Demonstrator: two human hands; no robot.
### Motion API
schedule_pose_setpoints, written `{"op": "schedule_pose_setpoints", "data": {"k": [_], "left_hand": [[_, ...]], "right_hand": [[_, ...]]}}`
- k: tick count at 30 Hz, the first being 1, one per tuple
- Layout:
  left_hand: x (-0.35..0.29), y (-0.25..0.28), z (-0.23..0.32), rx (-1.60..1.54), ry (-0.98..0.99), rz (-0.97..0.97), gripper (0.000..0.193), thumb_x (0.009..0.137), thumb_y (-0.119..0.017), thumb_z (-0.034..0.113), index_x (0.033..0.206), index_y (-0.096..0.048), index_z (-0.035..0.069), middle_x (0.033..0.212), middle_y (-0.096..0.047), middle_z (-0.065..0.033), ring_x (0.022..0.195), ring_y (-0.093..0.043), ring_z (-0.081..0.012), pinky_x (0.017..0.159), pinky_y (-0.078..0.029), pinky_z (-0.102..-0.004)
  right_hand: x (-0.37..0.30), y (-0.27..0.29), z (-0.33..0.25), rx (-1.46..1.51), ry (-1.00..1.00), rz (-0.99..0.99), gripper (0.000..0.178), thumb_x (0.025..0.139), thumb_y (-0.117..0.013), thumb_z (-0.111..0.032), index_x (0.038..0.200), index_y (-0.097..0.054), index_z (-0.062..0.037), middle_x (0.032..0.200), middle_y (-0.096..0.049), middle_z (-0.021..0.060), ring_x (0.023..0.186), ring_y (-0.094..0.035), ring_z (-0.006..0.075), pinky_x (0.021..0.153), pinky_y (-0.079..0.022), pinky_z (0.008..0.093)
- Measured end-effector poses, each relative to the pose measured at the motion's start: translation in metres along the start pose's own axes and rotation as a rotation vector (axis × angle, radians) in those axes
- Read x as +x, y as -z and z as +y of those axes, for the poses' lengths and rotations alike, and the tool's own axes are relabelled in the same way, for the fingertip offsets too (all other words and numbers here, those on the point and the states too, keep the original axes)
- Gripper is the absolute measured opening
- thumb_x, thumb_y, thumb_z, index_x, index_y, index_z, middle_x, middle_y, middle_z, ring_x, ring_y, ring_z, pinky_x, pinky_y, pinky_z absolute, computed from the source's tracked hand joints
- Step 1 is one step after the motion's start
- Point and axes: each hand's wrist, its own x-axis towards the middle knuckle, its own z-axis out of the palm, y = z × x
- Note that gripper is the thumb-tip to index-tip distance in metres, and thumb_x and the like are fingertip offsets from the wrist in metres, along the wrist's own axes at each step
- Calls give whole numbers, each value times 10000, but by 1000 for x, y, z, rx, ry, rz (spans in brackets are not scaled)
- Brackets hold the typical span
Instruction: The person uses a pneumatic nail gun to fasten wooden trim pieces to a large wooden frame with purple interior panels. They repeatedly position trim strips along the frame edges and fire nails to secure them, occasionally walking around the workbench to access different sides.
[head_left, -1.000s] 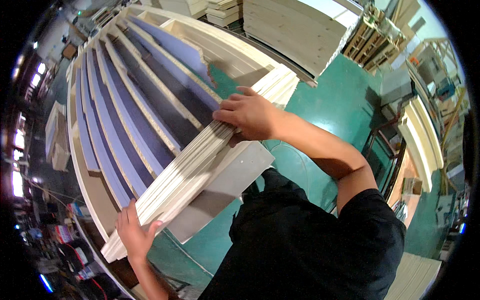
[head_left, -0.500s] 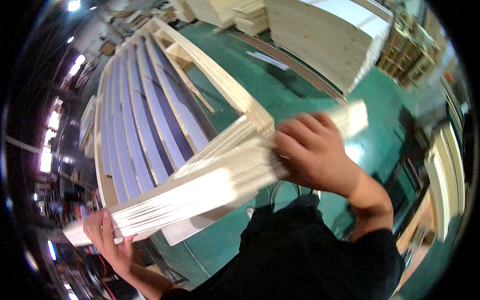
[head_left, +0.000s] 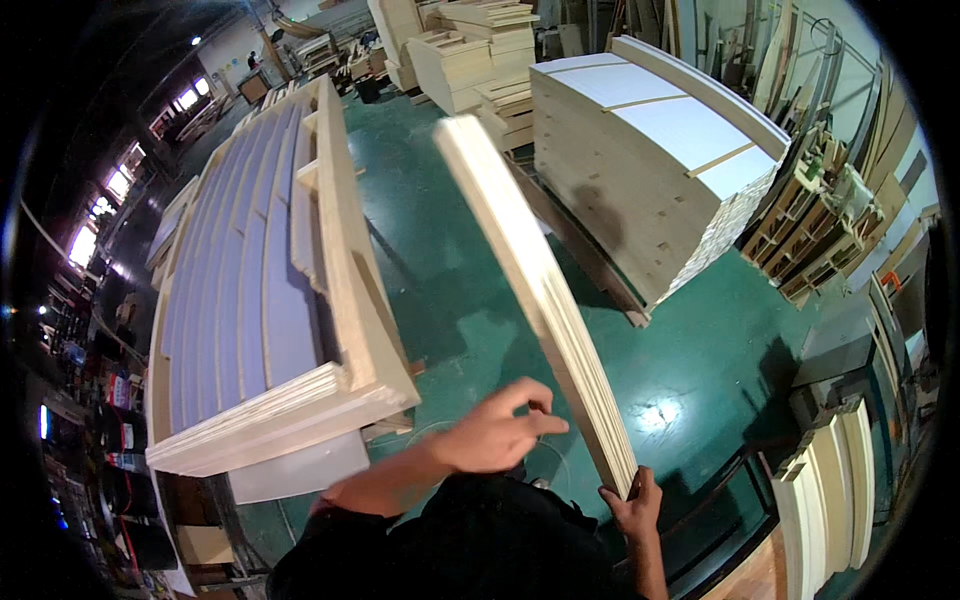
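Observation:
A long bundle of thin pale wooden strips slants away from me over the floor, its far end raised. My right hand grips the bundle's near end, low on the right, with the thumb on the strips' edge. My left hand is just left of the bundle, slightly blurred. Its fingers are loosely bent and apart, with nothing seen in them. A small gap seems to lie between the fingertips and the bundle.
On the left stands a large wooden frame with long grey-violet panels inside and more strips stacked along its near end. A tall pale stack of boards is at the far right. Curved pale pieces lean at the lower right.
The bundle has swung from lying across in front of me to pointing away. My left hand has let go of it, and my right hand is now at its near end. The view has shifted.

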Motion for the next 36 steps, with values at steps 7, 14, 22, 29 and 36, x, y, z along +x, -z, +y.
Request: {"op": "schedule_pose_setpoints", "data": {"k": [7, 14, 22, 29, 36], "left_hand": [[-70, -175, -288, -156, 651, -120, 255, 884, -672, 60, 1138, -680, 48, 1035, -606, -135, 965, -631, -328, 805, -517, -421], [69, -212, -488, -1624, 1272, 433, 536, 1046, -461, 563, 1124, -659, 70, 909, -714, -178, 921, -692, -377, 841, -553, -550], [299, -30, -576, -1379, 1079, 751, 414, 1025, -579, 399, 1333, -484, 140, 1276, -543, -126, 1214, -543, -333, 1010, -460, -563], [394, 108, -732, -1285, 1186, 964, 449, 949, -694, 97, 1331, -468, 168, 1279, -562, -77, 1235, -561, -308, 1056, -436, -566], [458, 264, -862, -1080, 1045, 1329, 400, 950, -700, 91, 1275, -468, 115, 1189, -598, -78, 1084, -619, -261, 906, -529, -466]], "right_hand": [[124, -6, 32, -47, -296, 59, 583, 674, -949, -281, 948, -519, 2, 712, -557, 100, 676, -504, 161, 601, -483, 352], [349, -20, 16, -380, -270, -140, 751, 678, -903, -591, 1068, -594, -28, 850, -716, 183, 827, -722, 265, 734, -563, 417], [637, -58, -61, -484, -41, -404, 731, 746, -824, -625, 1151, -580, -66, 981, -740, 185, 922, -728, 374, 798, -571, 454], [894, -160, -121, -576, 198, -506, 747, 732, -837, -586, 1236, -526, -131, 921, -727, 203, 899, -712, 422, 776, -567, 500], [1151, -309, -206, -436, 454, -979, 811, 764, -863, -435, 1387, -439, -135, 1236, -647, 241, 1078, -677, 425, 871, -557, 505]]}}
